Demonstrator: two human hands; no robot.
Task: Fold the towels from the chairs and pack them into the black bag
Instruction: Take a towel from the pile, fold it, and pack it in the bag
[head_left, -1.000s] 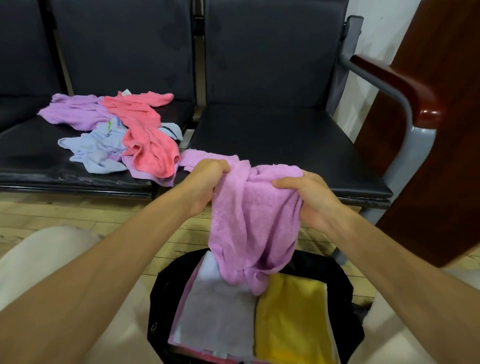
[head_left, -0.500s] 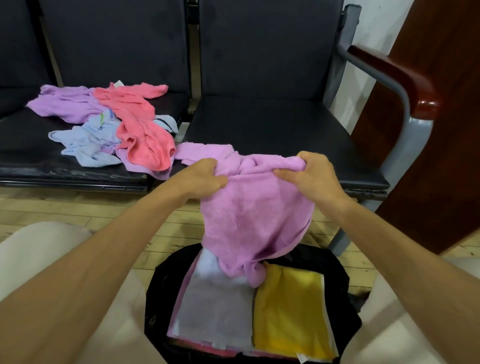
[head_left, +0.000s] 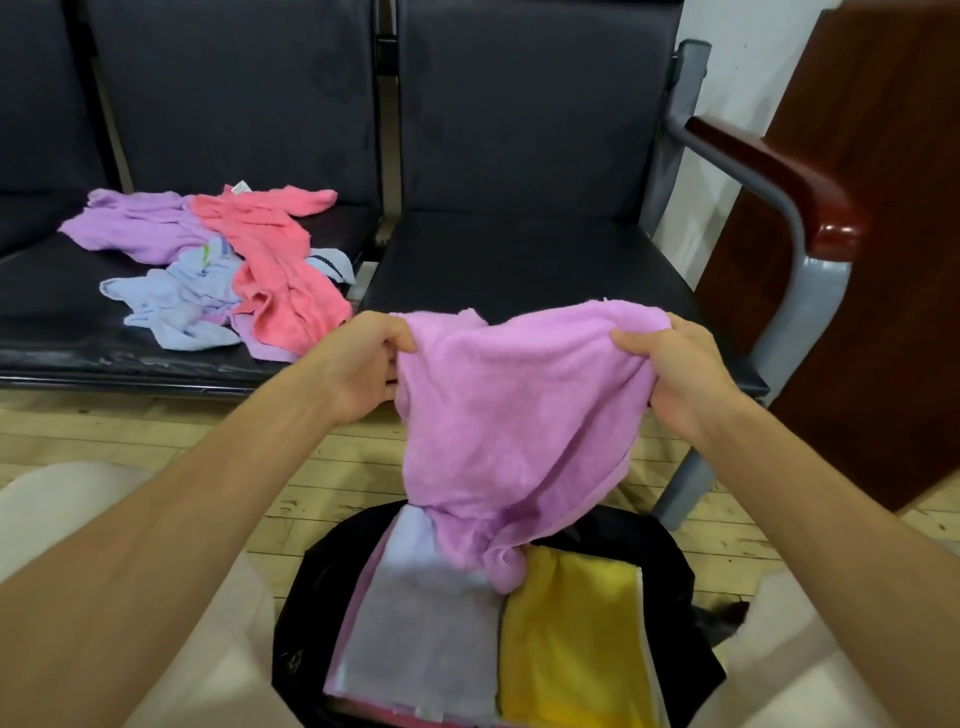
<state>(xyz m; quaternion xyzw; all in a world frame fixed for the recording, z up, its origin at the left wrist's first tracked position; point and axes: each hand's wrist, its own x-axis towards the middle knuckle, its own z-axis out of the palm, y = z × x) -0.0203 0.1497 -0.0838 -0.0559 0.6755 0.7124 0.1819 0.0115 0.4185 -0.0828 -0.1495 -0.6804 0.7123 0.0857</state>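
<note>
Left hand (head_left: 363, 364) and right hand (head_left: 670, 374) each pinched top edge of pink towel (head_left: 514, 431) — cloth stretched between grips, tail hung below into black bag (head_left: 306, 587) onto folded towels (head_left: 566, 644).

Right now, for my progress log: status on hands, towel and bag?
Gripping pink towel with left hand, right hand; unfolded, hanging over black bag. Inside: folded towels. On chair: loose towels. Nothing blocking.
</note>
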